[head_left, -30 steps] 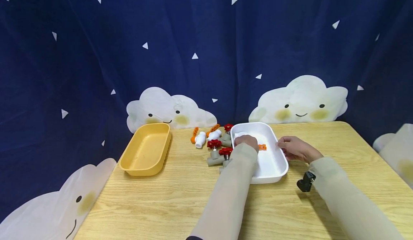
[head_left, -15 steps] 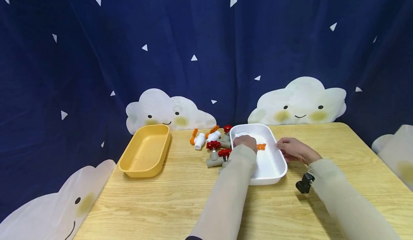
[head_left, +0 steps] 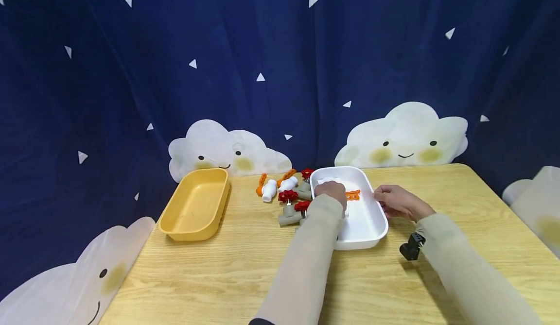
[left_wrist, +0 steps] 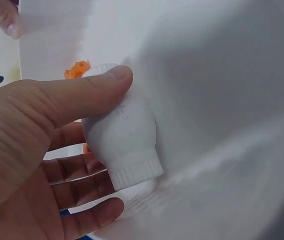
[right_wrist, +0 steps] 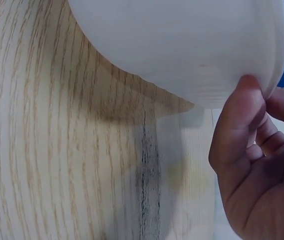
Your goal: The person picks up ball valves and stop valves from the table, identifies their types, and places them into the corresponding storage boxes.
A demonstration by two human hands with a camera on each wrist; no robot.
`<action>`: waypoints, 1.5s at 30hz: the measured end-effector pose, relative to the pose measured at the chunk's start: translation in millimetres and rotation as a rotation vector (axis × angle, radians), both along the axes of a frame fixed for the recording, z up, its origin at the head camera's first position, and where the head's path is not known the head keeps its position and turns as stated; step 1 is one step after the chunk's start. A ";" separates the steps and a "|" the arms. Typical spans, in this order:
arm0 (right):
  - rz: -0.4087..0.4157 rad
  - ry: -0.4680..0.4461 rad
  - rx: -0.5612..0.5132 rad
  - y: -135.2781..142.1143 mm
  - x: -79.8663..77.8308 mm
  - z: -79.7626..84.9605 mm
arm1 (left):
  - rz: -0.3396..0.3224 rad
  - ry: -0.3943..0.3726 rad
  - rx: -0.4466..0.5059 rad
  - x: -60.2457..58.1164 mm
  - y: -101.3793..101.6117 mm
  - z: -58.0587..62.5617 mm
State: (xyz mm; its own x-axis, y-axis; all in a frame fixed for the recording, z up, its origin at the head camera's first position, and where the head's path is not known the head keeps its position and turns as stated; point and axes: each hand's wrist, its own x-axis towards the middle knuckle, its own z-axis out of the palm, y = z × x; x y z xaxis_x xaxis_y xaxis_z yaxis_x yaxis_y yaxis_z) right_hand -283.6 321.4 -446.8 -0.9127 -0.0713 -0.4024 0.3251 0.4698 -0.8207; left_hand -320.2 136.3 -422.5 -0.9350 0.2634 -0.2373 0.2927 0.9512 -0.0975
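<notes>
My left hand (head_left: 331,192) reaches down into the white tray (head_left: 376,228). In the left wrist view, its thumb and fingers grip a white plastic ball valve (left_wrist: 124,132) with ribbed ends. An orange handle (head_left: 352,195) shows just right of this hand, and part of it appears behind the thumb in the left wrist view. On the tray's right side, my right hand (head_left: 400,202) pinches the rim between thumb and forefinger, as the right wrist view (right_wrist: 254,170) also shows. The left hand hides much of the valve from the head view.
Left of the tray lie two white valves (head_left: 269,190) with orange handles and several grey valves (head_left: 288,213) with red handwheels. A yellow tray (head_left: 194,203) stands farther left on the wooden table (head_left: 210,281). Behind hangs a dark blue curtain (head_left: 280,38).
More of the orange handle shows beside my left hand, which has shifted slightly within the tray. My right hand keeps its pinch on the rim.
</notes>
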 end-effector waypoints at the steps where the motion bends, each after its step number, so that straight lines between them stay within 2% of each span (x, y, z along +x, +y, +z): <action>1: -0.003 -0.002 0.001 -0.1 0.0 0.2 | -0.002 -0.004 -0.003 0.0 -0.1 0.5; 12: -0.001 -0.005 0.003 -0.8 0.4 0.5 | 0.002 -0.035 -0.012 1.6 -2.1 5.2; 18: -0.004 -0.009 0.008 -1.2 0.7 0.9 | 0.016 -0.046 0.022 5.4 -6.4 11.1; 21: -0.002 -0.006 -0.001 -1.2 1.5 0.8 | -0.005 -0.029 0.051 7.4 -9.6 16.0; 24: 0.002 -0.005 -0.010 -1.8 2.6 2.3 | -0.058 -0.002 0.088 7.3 -14.0 21.5; 29: 0.001 -0.014 -0.013 -2.8 1.5 4.1 | -0.161 0.004 0.186 -1.3 -26.4 26.6; 31: -0.001 -0.021 -0.013 -3.1 1.3 4.7 | -0.173 -0.007 0.234 -5.6 -32.9 27.0; 34: 0.001 -0.024 -0.012 -4.3 1.7 5.1 | -0.151 -0.011 0.316 -10.3 -44.6 26.5; 37: 0.002 -0.021 -0.008 -5.9 2.0 4.8 | -0.123 0.026 0.409 -15.1 -60.2 26.8; 40: 0.007 -0.017 0.000 -6.4 1.7 5.2 | -0.111 0.109 0.472 -22.4 -79.6 28.8; 45: 0.014 -0.012 0.001 -3.8 2.1 5.8 | -0.080 0.233 0.513 -35.8 -114.3 29.6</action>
State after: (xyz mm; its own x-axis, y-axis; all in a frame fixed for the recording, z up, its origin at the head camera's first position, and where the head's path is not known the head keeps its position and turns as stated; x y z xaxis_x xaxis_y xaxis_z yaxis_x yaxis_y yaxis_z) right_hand -281.5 317.6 -441.0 -0.9068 -0.0832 -0.4132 0.3283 0.4754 -0.8162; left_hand -356.0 22.0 -392.9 -0.9197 0.3627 0.1500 0.3919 0.8694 0.3009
